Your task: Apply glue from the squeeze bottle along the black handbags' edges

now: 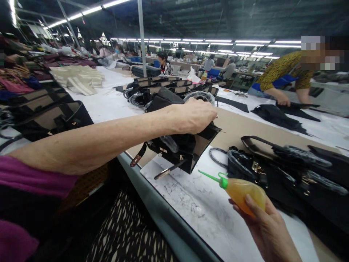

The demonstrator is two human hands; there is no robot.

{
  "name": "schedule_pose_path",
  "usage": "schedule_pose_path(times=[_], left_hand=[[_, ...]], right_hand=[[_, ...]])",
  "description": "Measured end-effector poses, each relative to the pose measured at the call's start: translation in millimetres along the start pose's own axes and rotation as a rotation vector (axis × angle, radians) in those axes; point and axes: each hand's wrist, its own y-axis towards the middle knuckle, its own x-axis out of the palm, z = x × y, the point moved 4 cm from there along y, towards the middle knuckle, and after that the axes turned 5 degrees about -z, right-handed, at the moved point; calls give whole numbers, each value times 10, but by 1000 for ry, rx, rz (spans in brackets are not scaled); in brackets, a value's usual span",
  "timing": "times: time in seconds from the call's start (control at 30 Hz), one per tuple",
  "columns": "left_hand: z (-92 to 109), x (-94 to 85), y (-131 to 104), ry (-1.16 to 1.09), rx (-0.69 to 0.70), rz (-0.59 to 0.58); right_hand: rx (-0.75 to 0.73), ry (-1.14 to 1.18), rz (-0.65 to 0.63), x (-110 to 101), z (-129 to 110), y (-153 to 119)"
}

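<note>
Clasping amber bottle (242, 190) in right grip (263, 220), black handbag (176, 157) in left grip (196, 114), above illegibly marked paper (192, 214).

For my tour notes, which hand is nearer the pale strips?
Left. The left hand holds a black bag right of the pale strips; the right hand, holding a bottle, is nearer the camera, farther right.

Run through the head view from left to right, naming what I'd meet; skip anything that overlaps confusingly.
Pale strips → grey pole → left hand → green cap of the squeeze bottle → right hand.
</note>
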Motion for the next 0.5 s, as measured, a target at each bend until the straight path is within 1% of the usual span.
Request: schedule_pose_path(times=[0.07,0.17,0.27,0.37,0.5], left_hand=[[93,90,-142,70,-5,9],[235,362,-351,123,-3,5],[301,581,-497,178,3,80],[269,660,-542,197,5,118],[214,656,-511,183,37,77]], right_hand=[[-37,-11,-2,3,-1,55],[-52,-31,1,2,67,111],[-51,-47,-4,-1,152,162],[-83,-79,-27,39,175,234],[-165,-177,-66,158,121,381]])
